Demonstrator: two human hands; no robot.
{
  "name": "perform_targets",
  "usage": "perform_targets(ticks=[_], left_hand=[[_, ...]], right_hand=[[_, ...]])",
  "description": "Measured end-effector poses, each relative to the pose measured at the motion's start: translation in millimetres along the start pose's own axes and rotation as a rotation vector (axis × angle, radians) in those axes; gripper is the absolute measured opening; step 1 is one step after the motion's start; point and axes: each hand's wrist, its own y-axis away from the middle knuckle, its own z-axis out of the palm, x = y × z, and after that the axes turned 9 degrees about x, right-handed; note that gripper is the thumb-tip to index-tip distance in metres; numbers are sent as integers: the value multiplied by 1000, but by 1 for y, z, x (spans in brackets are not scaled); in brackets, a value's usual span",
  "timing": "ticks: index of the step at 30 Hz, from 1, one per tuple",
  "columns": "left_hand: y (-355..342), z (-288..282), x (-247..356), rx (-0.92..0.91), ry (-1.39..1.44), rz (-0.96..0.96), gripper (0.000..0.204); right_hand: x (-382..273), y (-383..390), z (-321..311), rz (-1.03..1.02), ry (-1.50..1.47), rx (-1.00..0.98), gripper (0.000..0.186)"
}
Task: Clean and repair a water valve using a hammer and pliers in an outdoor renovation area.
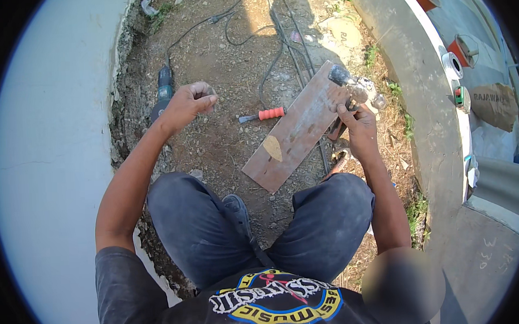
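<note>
My right hand (359,123) is clamped on a hammer (349,85), its head resting at the far end of the rusty steel plate (295,128) on the dirt. My left hand (190,101) is curled shut on something small, above the grinder (162,91). The plate looks unworked; a red-handled screwdriver (263,114) lies untouched.

Bare dirt ground (223,134) under plank (295,128), screwdriver (263,114), grinder (162,92), cables (266,51).

Brown cardboard sheet (494,106), far right
</note>
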Motion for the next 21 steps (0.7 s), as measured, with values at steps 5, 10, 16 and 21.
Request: perform_targets(ticks=[5, 10, 16, 21], left_hand=[[43, 66, -92, -258, -72, -127, 17], [24, 149, -137, -47, -204, 258, 19], [-62, 201, -122, 103, -501, 739, 22], [-83, 206, -141, -80, -718, 633, 16]], right_hand=[[-39, 14, 2, 55, 159, -34, 20], [-112, 22, -2, -72, 39, -9, 17], [-153, 70, 14, -153, -25, 89, 22], [-142, 98, -2, -86, 76, 171, 23]])
